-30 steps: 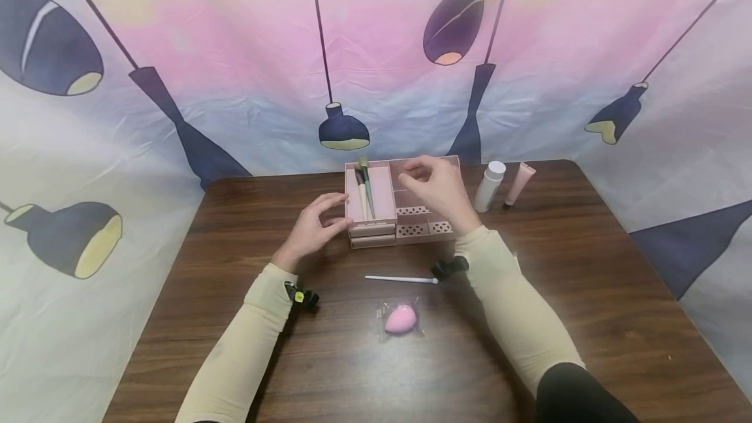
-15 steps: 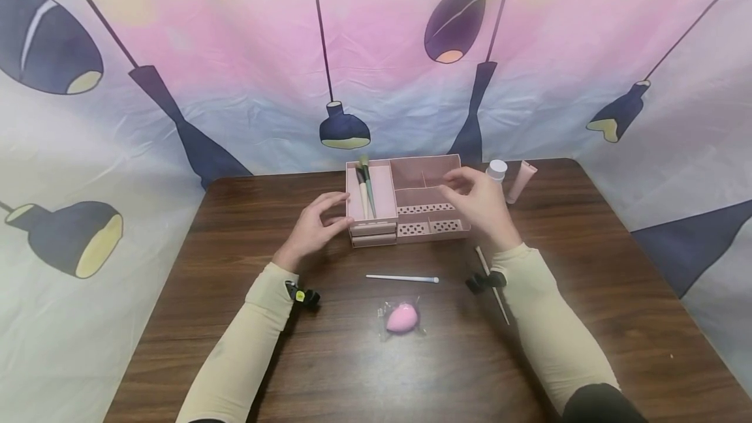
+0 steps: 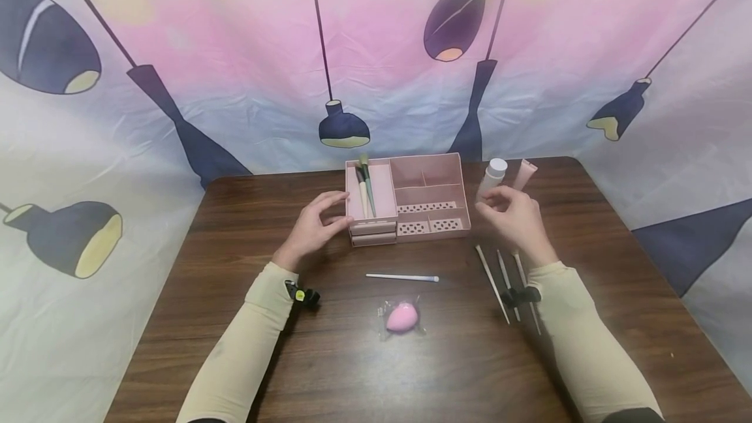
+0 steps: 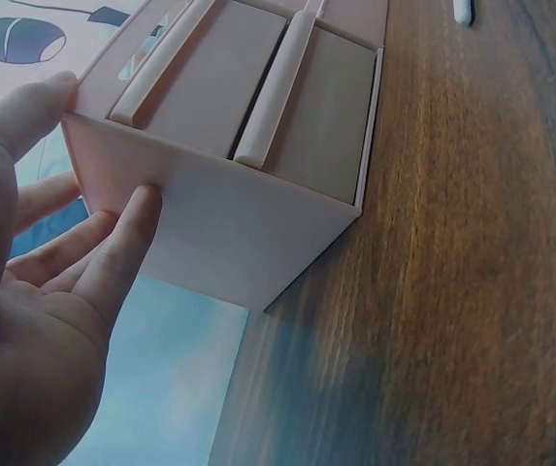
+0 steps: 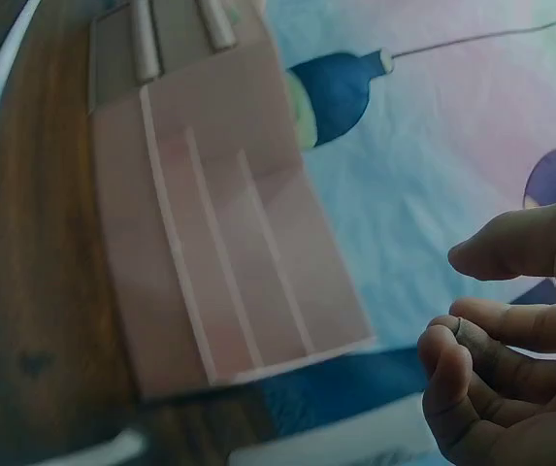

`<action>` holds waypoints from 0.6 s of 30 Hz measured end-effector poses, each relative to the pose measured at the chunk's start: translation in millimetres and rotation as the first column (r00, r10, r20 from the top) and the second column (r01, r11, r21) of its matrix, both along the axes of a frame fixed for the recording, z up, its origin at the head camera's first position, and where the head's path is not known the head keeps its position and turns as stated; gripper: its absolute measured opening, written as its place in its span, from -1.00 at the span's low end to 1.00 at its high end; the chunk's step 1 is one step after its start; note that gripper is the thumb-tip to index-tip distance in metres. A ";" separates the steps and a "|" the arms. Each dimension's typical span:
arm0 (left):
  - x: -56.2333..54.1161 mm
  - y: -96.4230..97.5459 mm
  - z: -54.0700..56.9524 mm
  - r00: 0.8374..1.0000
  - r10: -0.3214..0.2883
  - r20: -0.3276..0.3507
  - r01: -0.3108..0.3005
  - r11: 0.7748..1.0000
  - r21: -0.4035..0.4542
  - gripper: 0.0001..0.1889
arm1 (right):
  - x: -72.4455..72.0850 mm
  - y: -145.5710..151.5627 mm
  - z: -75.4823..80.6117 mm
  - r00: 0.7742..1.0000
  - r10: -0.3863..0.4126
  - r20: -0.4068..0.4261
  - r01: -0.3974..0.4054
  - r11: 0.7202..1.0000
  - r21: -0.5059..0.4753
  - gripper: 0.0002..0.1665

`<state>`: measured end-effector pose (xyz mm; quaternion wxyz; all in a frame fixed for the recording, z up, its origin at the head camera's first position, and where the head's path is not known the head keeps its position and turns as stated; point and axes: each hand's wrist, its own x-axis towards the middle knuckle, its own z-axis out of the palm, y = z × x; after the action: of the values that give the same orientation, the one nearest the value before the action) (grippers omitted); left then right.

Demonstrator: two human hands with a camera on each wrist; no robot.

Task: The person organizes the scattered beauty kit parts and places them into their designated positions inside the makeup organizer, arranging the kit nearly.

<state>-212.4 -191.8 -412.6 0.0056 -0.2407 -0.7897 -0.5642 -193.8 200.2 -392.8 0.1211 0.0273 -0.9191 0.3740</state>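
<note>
A pink desk organizer (image 3: 427, 178) stands at the table's far side, drawers at its left, compartments at its right. My left hand (image 3: 314, 226) is against its left side; in the left wrist view, the extended fingers (image 4: 122, 248) lie along the side panel with the thumb at the front edge. Two makeup brushes (image 3: 365, 196) rest in the tray above the drawers. Right of the organizer, my right hand (image 3: 518, 219) hovers with loosely bent fingers and nothing between thumb and fingertips. It overlaps the lower part of a white-capped bottle (image 3: 496, 169) and a pink tube (image 3: 525, 175).
A thin white brush (image 3: 402, 277) lies crosswise before the organizer. Nearer is a pink makeup sponge (image 3: 402, 317) in clear wrap. Three slim brushes (image 3: 491, 281) lie side by side under my right wrist. A printed cloth (image 3: 258, 129) hangs behind the wooden table (image 3: 329, 371).
My right hand has moved right, from over the organizer's compartments to in front of the bottle and tube, uncovering the slim brushes. My left hand has stayed put.
</note>
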 end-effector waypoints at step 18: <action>-1.7 0.5 -2.0 1.000 -0.003 0.004 0.003 1.000 0.011 -0.46 | 10.1 50.8 -35.3 0.989 -0.047 0.137 0.031 0.992 0.119 -0.59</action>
<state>-214.1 -191.4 -414.7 0.0043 -0.2407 -0.7863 -0.5691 -183.7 251.0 -428.1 0.0618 -0.0100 -0.9459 0.3182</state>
